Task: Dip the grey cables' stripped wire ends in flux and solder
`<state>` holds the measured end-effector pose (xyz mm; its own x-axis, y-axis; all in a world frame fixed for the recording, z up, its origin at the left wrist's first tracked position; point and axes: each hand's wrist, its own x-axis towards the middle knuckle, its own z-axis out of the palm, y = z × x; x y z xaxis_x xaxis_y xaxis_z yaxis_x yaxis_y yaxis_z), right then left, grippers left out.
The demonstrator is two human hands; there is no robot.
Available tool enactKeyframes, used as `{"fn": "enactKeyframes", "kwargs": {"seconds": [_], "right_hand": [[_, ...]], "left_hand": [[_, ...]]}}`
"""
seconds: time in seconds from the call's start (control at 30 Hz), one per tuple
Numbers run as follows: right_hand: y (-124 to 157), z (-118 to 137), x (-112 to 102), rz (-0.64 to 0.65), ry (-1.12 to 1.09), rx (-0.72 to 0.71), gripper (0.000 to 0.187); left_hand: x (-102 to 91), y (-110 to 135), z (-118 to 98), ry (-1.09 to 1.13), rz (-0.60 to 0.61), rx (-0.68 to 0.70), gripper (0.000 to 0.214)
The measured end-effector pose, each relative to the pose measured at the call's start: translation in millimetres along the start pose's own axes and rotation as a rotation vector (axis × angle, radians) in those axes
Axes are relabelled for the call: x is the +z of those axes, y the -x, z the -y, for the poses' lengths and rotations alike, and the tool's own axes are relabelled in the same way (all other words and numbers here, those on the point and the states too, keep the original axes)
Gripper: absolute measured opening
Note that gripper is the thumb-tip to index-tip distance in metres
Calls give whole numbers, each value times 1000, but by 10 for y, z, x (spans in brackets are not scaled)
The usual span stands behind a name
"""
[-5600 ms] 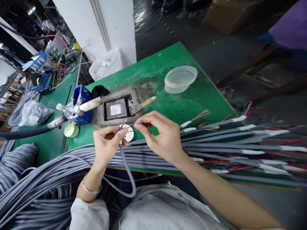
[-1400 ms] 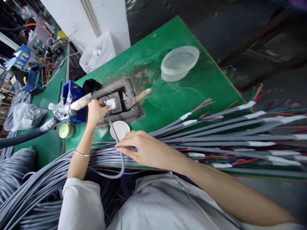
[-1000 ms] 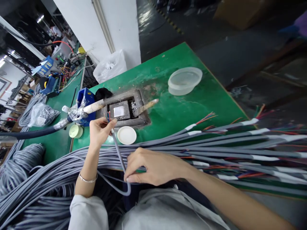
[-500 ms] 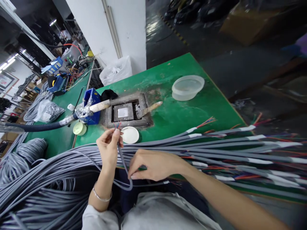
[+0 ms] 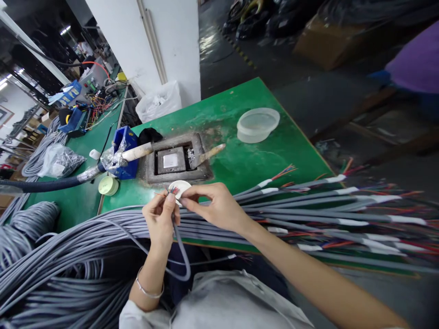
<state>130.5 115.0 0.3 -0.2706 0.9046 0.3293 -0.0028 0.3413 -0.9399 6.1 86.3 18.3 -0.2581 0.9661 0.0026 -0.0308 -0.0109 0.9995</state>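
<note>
My left hand (image 5: 160,219) pinches the end of a grey cable (image 5: 181,256), whose thin coloured wires stick up above the fingers. The cable loops down toward my lap. My right hand (image 5: 213,207) is closed in a pinch on those coloured wire tips, right beside the left fingers. Both hands hover over a thick bundle of grey cables (image 5: 308,205) lying across the green table (image 5: 247,160). Just behind the hands sits a small white round lid (image 5: 181,186), and behind that a square metal solder pot (image 5: 171,161) sunk in the table.
A clear plastic tub (image 5: 258,124) stands at the back right. A dark hose with a foil-wrapped nozzle (image 5: 103,162) reaches the pot from the left, beside a blue bin (image 5: 126,141) and a tape roll (image 5: 108,186). Coiled grey cables (image 5: 30,224) pile at left.
My left hand drew the cable end back from the solder pot toward me. My right hand left the cable lower down and came up to pinch the wire tips.
</note>
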Motion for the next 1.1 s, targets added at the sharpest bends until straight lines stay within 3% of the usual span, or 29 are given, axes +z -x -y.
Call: {"fn": "enactKeyframes", "kwargs": {"seconds": [0.07, 0.17, 0.37, 0.63, 1.1], "right_hand": [[-1, 1, -6, 1, -39, -12, 12], [-7, 6, -25, -120, -98, -63, 7], [-8, 13, -40, -226, -58, -102, 15], [-12, -12, -35, -202, -100, -95, 15], [-6, -54, -32, -177, -159, -54, 12]], "left_hand": [[3, -6, -8, 17, 12, -8, 34], [14, 5, -10, -27, -10, 8, 32], [68, 44, 53, -127, -42, 20, 27], [126, 24, 74, 40, -104, 1, 32], [93, 31, 111, 20, -65, 57, 30]]}}
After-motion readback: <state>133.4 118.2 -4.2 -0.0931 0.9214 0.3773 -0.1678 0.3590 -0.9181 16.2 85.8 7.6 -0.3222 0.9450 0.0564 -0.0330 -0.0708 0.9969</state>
